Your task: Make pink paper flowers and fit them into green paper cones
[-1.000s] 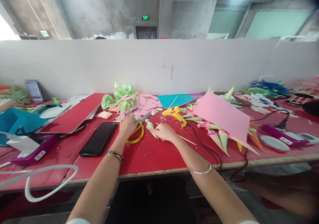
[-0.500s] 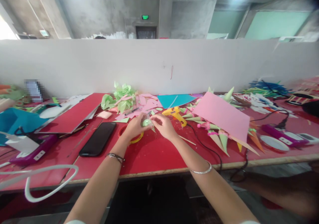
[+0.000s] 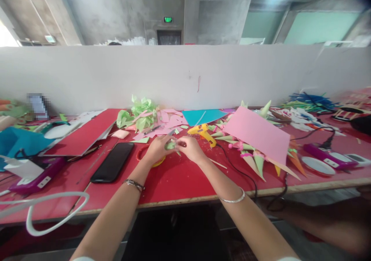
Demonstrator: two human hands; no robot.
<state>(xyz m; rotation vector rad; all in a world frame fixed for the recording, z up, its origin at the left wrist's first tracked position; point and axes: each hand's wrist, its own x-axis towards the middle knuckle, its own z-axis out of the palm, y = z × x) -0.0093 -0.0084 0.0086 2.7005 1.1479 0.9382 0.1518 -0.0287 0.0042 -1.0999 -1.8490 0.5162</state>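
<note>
Just below the frame's centre, a small pale-green piece (image 3: 170, 145) is pinched between the left hand (image 3: 157, 150) and right hand (image 3: 190, 149), close together, probably to steady it; right of them, a yellow glue gun (image 3: 202, 132) lies seemingly within easy reach.

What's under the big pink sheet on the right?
Green and orange cones poke out past the edges of the pink sheet. Whatever lies beneath its middle is covered, so how many cones are there cannot be seen.
</note>
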